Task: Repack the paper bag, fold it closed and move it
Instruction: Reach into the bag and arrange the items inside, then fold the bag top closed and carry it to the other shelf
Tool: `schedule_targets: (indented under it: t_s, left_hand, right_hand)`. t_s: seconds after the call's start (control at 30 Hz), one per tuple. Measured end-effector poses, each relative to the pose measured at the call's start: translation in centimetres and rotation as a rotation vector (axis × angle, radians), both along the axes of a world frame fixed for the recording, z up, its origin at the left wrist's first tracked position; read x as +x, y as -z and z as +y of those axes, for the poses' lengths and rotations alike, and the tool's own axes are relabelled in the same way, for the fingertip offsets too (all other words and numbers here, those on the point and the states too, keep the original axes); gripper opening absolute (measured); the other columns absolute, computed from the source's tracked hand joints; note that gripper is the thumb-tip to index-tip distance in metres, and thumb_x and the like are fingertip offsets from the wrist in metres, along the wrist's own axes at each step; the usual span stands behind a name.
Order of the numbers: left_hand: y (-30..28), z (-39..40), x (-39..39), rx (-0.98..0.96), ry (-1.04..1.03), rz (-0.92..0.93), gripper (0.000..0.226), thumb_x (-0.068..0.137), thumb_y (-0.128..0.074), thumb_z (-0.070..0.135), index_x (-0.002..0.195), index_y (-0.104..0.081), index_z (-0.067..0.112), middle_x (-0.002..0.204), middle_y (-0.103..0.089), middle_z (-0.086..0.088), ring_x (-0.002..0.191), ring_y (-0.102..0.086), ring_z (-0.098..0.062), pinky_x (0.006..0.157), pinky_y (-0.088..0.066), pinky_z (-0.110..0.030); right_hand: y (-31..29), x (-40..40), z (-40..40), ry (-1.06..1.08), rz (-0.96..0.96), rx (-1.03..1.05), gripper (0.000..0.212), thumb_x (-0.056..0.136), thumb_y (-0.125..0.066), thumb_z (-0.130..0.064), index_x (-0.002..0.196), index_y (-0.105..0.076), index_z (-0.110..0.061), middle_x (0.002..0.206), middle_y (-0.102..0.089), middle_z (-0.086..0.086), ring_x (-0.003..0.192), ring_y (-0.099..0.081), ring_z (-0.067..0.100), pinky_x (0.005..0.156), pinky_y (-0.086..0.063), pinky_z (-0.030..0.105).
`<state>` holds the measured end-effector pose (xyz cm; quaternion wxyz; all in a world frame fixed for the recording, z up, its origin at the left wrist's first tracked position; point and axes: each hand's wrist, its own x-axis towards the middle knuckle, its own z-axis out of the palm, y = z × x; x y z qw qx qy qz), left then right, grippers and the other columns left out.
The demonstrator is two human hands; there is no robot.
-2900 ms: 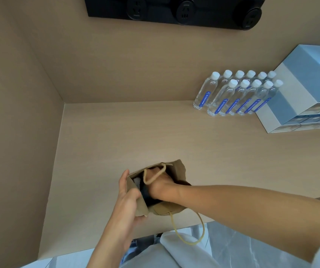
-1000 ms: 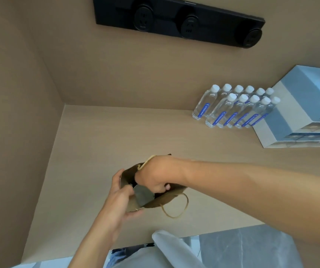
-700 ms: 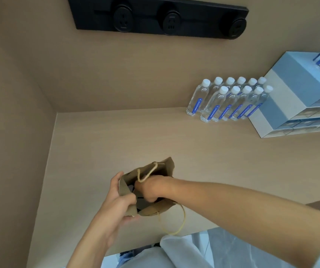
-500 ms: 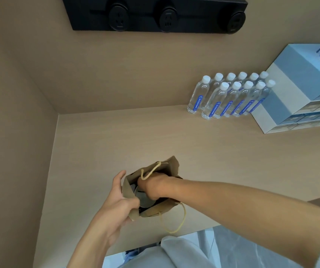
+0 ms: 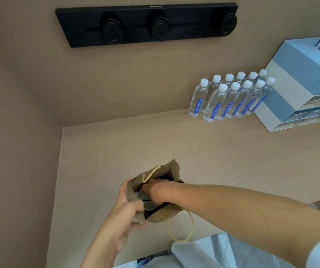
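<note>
A small brown paper bag with pale rope handles stands open near the front left of the wooden counter. My left hand pinches the bag's near-left rim and holds the mouth apart. My right hand reaches down into the bag's mouth, fingers curled around dark grey contents that sit inside. The fingertips are hidden in the bag, so what exactly they grip is unclear. One rope handle hangs over the counter's front edge.
Several clear water bottles with white caps stand at the back right. Light blue and white boxes are stacked beside them. A black socket strip is on the back wall. A side wall bounds the counter on the left.
My right hand came up to the bag's mouth with a grey item about a second ago, then pushed back down inside. My left hand kept holding the rim. The bag stayed in place.
</note>
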<state>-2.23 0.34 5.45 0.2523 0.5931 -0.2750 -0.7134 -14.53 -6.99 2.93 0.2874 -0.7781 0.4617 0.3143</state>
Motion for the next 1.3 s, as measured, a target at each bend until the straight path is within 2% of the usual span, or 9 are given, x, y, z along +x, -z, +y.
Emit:
schedule_targets:
  t_s: [0.23,0.37,0.5,0.63,0.8,0.97,1.07,1.2,1.3]
  left_hand:
    - [-0.7,-0.4,0.0,0.015,-0.049,-0.012,0.058,0.083,-0.055,0.003,0.121,-0.053,0.046,0.095,-0.078,0.004,0.086,-0.070,-0.018,0.053,-0.058,-0.032]
    - [-1.2,-0.6,0.7,-0.007,-0.158,0.014,0.053,0.094,-0.058,0.024,0.134,-0.037,0.053,0.123,-0.064,0.005,0.105,-0.062,-0.021,0.058,-0.060,-0.037]
    - [-0.8,0.5,2.8,-0.167,-0.255,-0.120,0.016,0.100,-0.048,0.031,0.112,-0.055,0.039,0.115,-0.067,0.007,0.100,-0.066,-0.019,0.070,-0.053,-0.036]
    - [0.2,2.4,3.3,-0.346,-0.035,-0.396,0.054,0.085,-0.040,-0.022,0.088,-0.063,0.026,0.115,-0.065,-0.016,0.078,-0.063,-0.026,0.069,-0.047,-0.029]
    - [0.5,2.6,0.5,-0.516,0.385,-0.605,0.047,0.081,-0.068,0.015,0.108,-0.049,0.049,0.117,-0.050,0.020,0.088,-0.062,-0.006,0.067,-0.052,-0.016]
    - [0.9,1.7,0.0,-0.655,0.286,-0.634,0.037,0.084,-0.071,0.021,0.095,-0.062,0.056,0.116,-0.040,0.037,0.098,-0.055,-0.001,0.067,-0.053,-0.023]
    - [1.3,1.3,0.1,-0.709,0.170,-0.652,0.050,0.083,-0.074,0.012,0.074,-0.066,0.060,0.128,-0.027,0.042,0.099,-0.051,-0.002,0.067,-0.052,-0.026]
    - [1.9,0.7,0.0,-0.716,0.150,-0.658,0.041,0.079,-0.077,0.011,0.064,-0.068,0.048,0.120,-0.053,0.039,0.062,-0.057,-0.004,0.057,-0.044,-0.021]
    - [2.4,0.6,-0.1,-0.681,0.070,-0.629,0.038,0.074,-0.080,0.005,0.058,-0.072,0.039,0.103,-0.064,0.038,0.042,-0.043,-0.004,0.046,-0.042,-0.016]
  right_hand:
    - [-7.7,-0.9,-0.2,-0.188,-0.012,0.043,0.012,0.089,-0.049,0.002,0.090,-0.060,-0.003,0.080,-0.061,0.013,0.055,-0.049,0.023,0.044,-0.038,0.029]
    - [-13.4,-6.7,1.0,0.493,-0.672,0.152,0.025,0.087,-0.051,-0.014,0.065,-0.058,-0.023,0.062,-0.054,-0.002,0.052,-0.047,0.012,0.049,-0.039,0.024]
    - [-10.8,-13.0,3.6,0.787,-0.891,-0.291,0.047,0.084,-0.039,0.015,0.081,-0.063,-0.025,0.076,-0.068,0.000,0.054,-0.056,0.014,0.049,-0.045,0.033]
    - [-4.5,-13.0,5.7,0.808,-0.867,-0.110,0.045,0.079,-0.051,0.007,0.092,-0.064,-0.034,0.105,-0.063,-0.005,0.059,-0.055,0.010,0.057,-0.048,0.027]
    - [-1.8,-10.7,6.0,0.741,-0.993,-0.115,0.035,0.074,-0.067,-0.015,0.102,-0.064,-0.038,0.135,-0.032,-0.019,0.054,-0.046,0.001,0.061,-0.042,0.012]
    - [-1.4,-10.0,6.0,0.711,-1.017,-0.220,0.022,0.078,-0.068,-0.022,0.095,-0.069,-0.037,0.139,-0.029,-0.042,0.050,-0.043,0.003,0.058,-0.038,0.011]
    - [-1.2,-9.8,6.3,0.760,-1.030,-0.277,0.013,0.077,-0.067,-0.017,0.084,-0.065,-0.028,0.134,-0.048,-0.033,0.049,-0.041,0.002,0.057,-0.037,0.010]
    - [-1.0,-9.2,6.9,0.972,-1.091,-0.245,0.032,0.078,-0.063,-0.002,0.070,-0.045,-0.028,0.110,-0.068,-0.018,0.048,-0.051,0.008,0.052,-0.048,0.024]
    - [-1.1,-9.3,7.3,1.057,-1.213,-0.237,0.031,0.087,-0.050,0.007,0.083,-0.039,-0.022,0.102,-0.072,0.003,0.063,-0.067,0.023,0.060,-0.054,0.029]
